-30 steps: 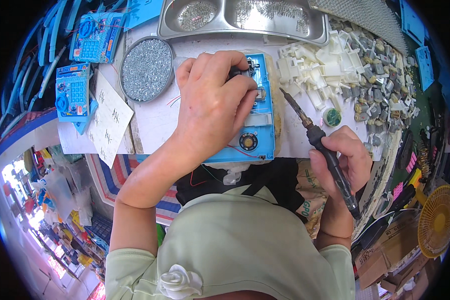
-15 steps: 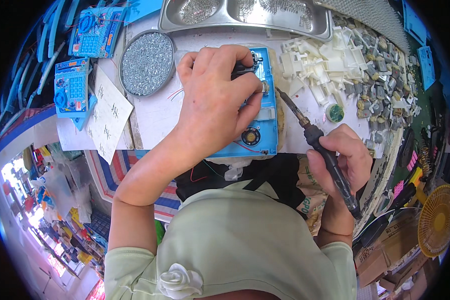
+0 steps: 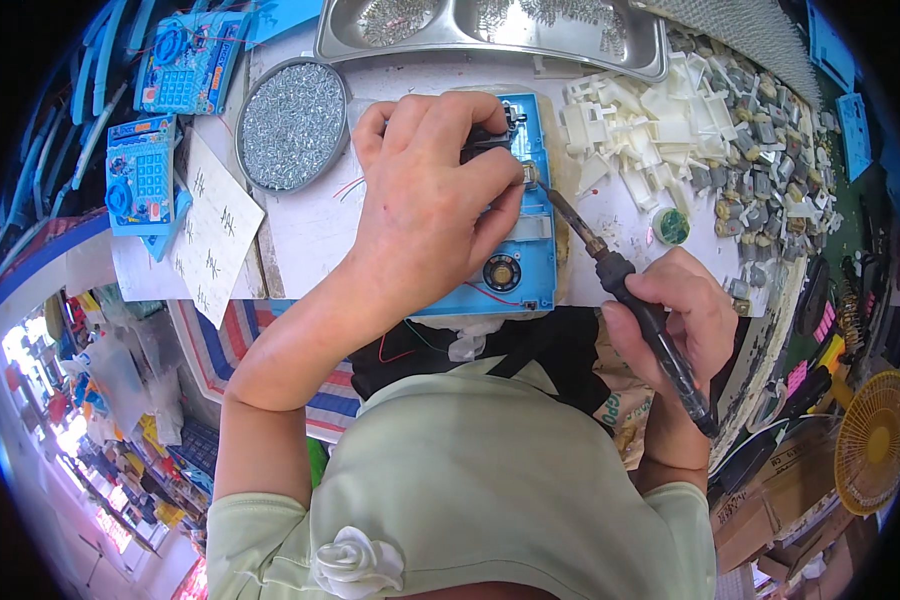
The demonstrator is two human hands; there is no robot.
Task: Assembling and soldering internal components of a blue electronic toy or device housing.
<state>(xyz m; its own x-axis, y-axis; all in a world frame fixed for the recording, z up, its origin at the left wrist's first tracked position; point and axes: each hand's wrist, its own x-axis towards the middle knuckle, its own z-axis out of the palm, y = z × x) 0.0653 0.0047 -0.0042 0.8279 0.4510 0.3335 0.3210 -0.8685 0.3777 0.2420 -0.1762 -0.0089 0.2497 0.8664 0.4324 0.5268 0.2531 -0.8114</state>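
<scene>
A blue plastic housing (image 3: 532, 232) lies on the table in front of me, with a round speaker (image 3: 501, 272) at its near end. My left hand (image 3: 425, 190) bends over it with curled fingers, closed around a dark part mostly hidden under them. In my right hand (image 3: 685, 310) is a soldering iron (image 3: 613, 268) with a black handle, held slanting to the upper left. Its tip is at or very close to a small round metal part (image 3: 530, 175) in the housing, beside my left fingertips; contact cannot be made out. Thin wires stick out beside the left hand.
A round tray of small metal pieces (image 3: 292, 125) stands left of the housing, a steel compartment tray (image 3: 490, 38) behind it. White plastic parts (image 3: 660, 125), small motors (image 3: 760, 170) and a small green-filled pot (image 3: 670, 226) lie right. Blue keypad toys (image 3: 142, 175) sit far left.
The soldering iron and my right hand have shifted slightly left, bringing the tip to the small metal part. My left hand has hardly moved.
</scene>
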